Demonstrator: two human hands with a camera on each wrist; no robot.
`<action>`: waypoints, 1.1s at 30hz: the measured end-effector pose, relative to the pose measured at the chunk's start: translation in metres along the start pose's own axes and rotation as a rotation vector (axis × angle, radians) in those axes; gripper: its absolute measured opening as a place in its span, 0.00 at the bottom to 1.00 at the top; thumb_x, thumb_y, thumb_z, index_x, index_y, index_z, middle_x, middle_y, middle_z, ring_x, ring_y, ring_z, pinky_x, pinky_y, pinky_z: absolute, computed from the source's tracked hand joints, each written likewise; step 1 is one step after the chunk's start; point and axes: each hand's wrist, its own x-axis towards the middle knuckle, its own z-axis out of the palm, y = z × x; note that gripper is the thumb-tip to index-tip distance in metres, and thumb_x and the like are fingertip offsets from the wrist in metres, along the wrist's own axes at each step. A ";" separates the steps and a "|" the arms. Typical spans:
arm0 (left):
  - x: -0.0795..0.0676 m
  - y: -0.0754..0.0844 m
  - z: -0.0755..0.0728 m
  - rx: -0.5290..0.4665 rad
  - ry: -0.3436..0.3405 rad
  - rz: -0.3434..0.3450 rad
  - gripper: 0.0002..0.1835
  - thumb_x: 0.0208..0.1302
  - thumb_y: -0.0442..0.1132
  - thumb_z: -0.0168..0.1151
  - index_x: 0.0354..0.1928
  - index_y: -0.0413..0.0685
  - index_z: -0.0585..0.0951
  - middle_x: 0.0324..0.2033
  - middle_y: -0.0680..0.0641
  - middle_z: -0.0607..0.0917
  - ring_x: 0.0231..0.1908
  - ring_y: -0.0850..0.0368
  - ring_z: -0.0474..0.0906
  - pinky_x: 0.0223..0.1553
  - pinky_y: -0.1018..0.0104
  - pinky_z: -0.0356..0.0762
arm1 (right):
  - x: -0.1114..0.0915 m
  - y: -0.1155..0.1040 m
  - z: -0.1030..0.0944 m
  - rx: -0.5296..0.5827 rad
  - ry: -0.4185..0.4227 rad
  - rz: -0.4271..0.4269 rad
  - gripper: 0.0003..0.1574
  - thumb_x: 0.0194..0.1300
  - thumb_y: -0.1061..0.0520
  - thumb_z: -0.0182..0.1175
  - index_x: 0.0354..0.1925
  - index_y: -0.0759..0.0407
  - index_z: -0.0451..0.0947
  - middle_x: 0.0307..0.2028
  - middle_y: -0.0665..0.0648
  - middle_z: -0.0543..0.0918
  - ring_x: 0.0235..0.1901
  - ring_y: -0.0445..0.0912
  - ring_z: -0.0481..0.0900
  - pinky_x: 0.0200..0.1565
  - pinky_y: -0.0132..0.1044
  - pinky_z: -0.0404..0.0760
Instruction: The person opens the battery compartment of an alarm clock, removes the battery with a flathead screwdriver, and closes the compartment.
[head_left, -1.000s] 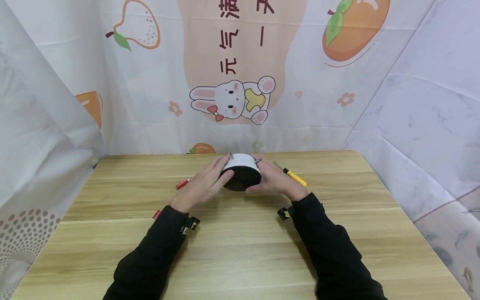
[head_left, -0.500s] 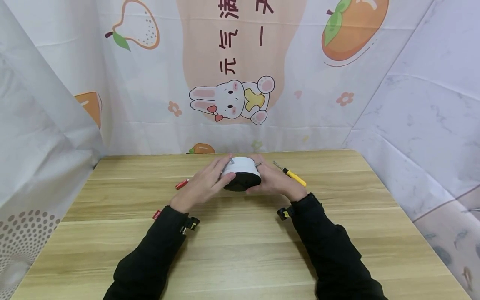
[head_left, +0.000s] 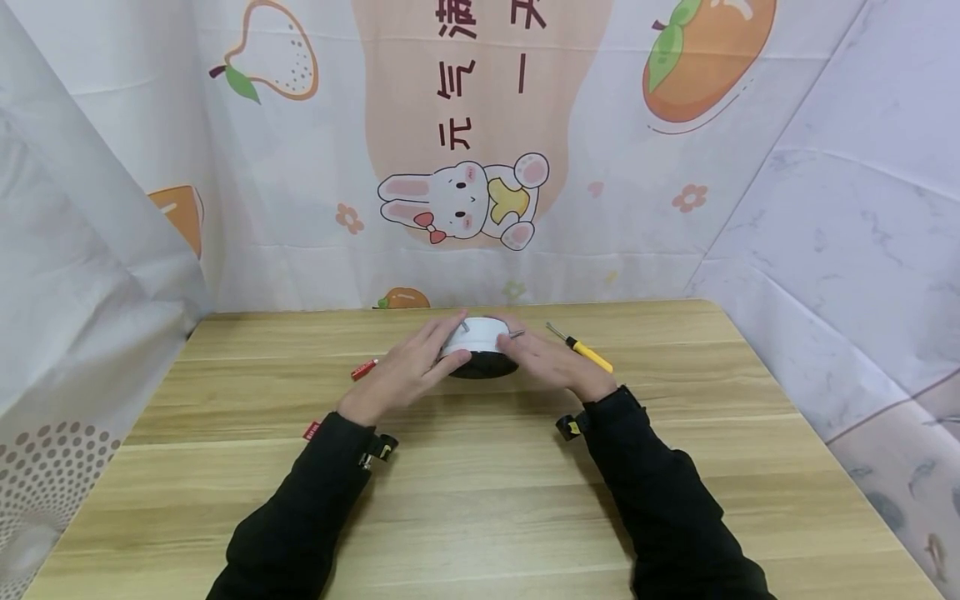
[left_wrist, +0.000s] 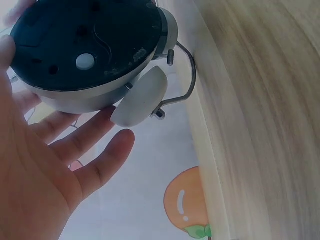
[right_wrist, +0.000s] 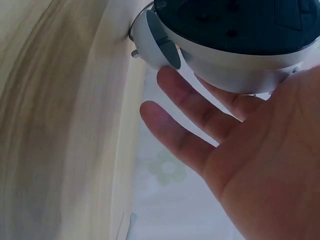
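Note:
A white twin-bell alarm clock [head_left: 477,336] is held between both hands near the table's far edge. It stands upside down, its two metal feet pointing up and its black back [left_wrist: 85,42] facing the person. My left hand [head_left: 408,367] grips its left side, thumb at the back's edge, fingers round the casing. My right hand [head_left: 547,358] holds the right side, thumb up by a foot. In the left wrist view, a bell [left_wrist: 142,97] and wire handle [left_wrist: 189,92] sit close to the tabletop. The other bell [right_wrist: 152,42] is beside the right fingertips.
A red battery [head_left: 364,368] lies on the wooden table [head_left: 480,508] left of the left hand. To the right of the right hand lies a screwdriver [head_left: 590,354] with a yellow handle. A printed curtain [head_left: 300,208] hangs behind the table's far edge.
The clock has tilted, so more of its white casing and less of its black back shows. My right thumb has moved from the lower edge up to the casing near the foot.

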 end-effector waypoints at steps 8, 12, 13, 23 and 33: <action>0.000 -0.002 0.000 -0.013 -0.027 -0.001 0.38 0.74 0.67 0.47 0.80 0.64 0.58 0.67 0.50 0.70 0.59 0.53 0.70 0.59 0.51 0.73 | -0.002 0.004 -0.003 0.053 -0.016 0.049 0.38 0.82 0.34 0.29 0.81 0.43 0.52 0.70 0.50 0.65 0.63 0.49 0.68 0.59 0.51 0.71; 0.000 -0.002 0.001 -0.023 -0.049 0.002 0.39 0.73 0.67 0.49 0.80 0.63 0.58 0.68 0.51 0.69 0.59 0.55 0.68 0.60 0.53 0.72 | -0.002 0.007 -0.002 0.014 -0.005 0.030 0.38 0.82 0.34 0.29 0.79 0.47 0.57 0.70 0.50 0.67 0.66 0.46 0.65 0.66 0.50 0.64; 0.000 -0.002 0.001 -0.024 -0.053 0.004 0.39 0.73 0.67 0.50 0.79 0.61 0.59 0.68 0.51 0.69 0.60 0.55 0.68 0.60 0.54 0.72 | -0.001 0.007 -0.002 0.007 -0.003 0.029 0.39 0.82 0.34 0.29 0.78 0.48 0.58 0.69 0.50 0.67 0.66 0.47 0.65 0.67 0.50 0.64; -0.001 0.000 -0.001 -0.037 -0.116 -0.010 0.45 0.66 0.72 0.56 0.77 0.55 0.63 0.69 0.51 0.69 0.63 0.57 0.65 0.62 0.54 0.71 | -0.001 0.008 -0.002 -0.046 0.005 0.046 0.40 0.81 0.31 0.30 0.72 0.49 0.69 0.62 0.52 0.73 0.59 0.48 0.70 0.59 0.49 0.71; 0.000 -0.003 0.003 -0.038 -0.186 -0.026 0.47 0.60 0.73 0.62 0.72 0.52 0.69 0.66 0.52 0.71 0.61 0.59 0.67 0.62 0.56 0.71 | 0.000 0.003 -0.003 -0.154 0.000 0.072 0.34 0.79 0.30 0.36 0.68 0.41 0.75 0.56 0.49 0.73 0.49 0.48 0.72 0.48 0.44 0.74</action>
